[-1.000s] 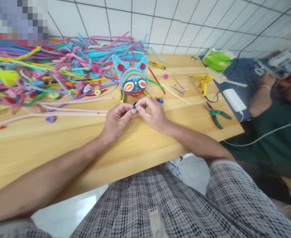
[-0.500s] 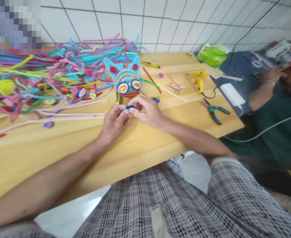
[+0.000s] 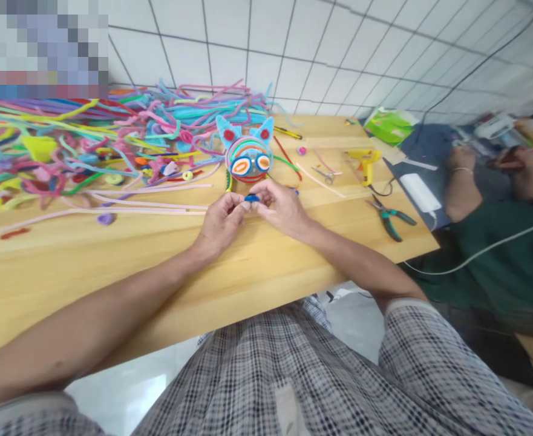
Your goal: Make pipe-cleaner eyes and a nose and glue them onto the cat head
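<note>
Between the fingertips of both hands is a small dark blue piece of pipe cleaner [image 3: 251, 198], partly covered by the fingers. My left hand [image 3: 223, 221] pinches it from the left, and my right hand [image 3: 284, 209] pinches it from the right. Just beyond them sits a striped pipe-cleaner animal head [image 3: 249, 154] with light blue ears, red ear spots and orange-and-white eyes ringed in blue. Another bit of blue pipe cleaner [image 3: 294, 191] lies behind my right hand, mostly hidden.
A large heap of colourful pipe cleaners [image 3: 125, 139] covers the table's left and back. To the right lie scissors [image 3: 325, 175], a yellow glue gun [image 3: 365, 165], pliers [image 3: 391, 218] and a yellow cutter [image 3: 288, 132]. A co-worker's arm [image 3: 464, 188] is at the far right.
The view has shifted, so the table's things appear farther right and lower. Both hands still hold the blue piece, which now shows a broader face. The co-worker's hands have moved.
</note>
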A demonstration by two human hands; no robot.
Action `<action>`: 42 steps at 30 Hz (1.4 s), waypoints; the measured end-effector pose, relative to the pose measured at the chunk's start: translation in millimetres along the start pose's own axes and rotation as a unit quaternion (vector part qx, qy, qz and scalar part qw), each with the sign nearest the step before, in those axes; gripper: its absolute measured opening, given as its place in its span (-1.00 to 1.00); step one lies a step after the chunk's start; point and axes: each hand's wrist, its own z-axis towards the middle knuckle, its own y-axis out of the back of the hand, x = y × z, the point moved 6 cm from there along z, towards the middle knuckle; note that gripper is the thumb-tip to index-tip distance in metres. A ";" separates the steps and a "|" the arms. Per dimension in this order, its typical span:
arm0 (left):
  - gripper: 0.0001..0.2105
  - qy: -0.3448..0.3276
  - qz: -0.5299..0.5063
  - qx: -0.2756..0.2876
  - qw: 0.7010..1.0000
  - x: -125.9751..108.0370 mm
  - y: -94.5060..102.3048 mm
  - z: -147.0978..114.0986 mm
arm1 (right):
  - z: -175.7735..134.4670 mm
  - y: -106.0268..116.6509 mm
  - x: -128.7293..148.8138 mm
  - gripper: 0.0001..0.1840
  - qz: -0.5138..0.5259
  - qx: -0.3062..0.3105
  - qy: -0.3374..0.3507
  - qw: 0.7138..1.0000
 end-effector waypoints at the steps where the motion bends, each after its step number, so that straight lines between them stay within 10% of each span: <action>1: -0.70 -0.007 0.010 0.002 1.000 -1.2 -0.3 -0.4 | 1.7 3.8 -0.6 -0.79 -0.007 0.005 -0.009 1.000; 8: -0.81 -0.019 0.043 0.016 0.999 -6.5 -3.7 -4.7 | -27.5 118.8 -56.7 -0.72 -0.096 -0.134 -0.136 0.977; 12: -0.79 -0.025 0.040 0.021 0.999 -6.9 -5.2 -6.3 | -65.2 222.4 -105.8 -0.54 -0.260 -0.293 -0.267 0.881; 18: -0.76 -0.015 0.037 0.009 0.999 -9.1 -3.5 -7.1 | -56.0 282.7 -158.6 -0.61 -0.291 -0.280 -0.381 0.832; 20: -0.77 -0.006 0.032 0.004 0.999 -10.0 -1.7 -6.3 | -44.5 286.1 -169.6 -0.79 -0.270 -0.277 -0.388 0.837; 30: -0.77 0.003 0.016 -0.004 1.000 -10.3 1.5 1.7 | -24.3 277.0 -160.1 -0.47 -0.300 -0.274 -0.383 0.830; 35: -0.81 0.005 -0.005 0.014 1.000 -12.0 0.1 0.2 | -17.9 246.3 -91.4 -0.85 -0.110 -0.287 -0.182 0.934; 42: -0.84 -0.007 -0.026 0.015 1.000 -8.0 -0.5 -0.8 | -7.9 133.2 5.8 -0.72 0.038 0.084 -0.070 0.993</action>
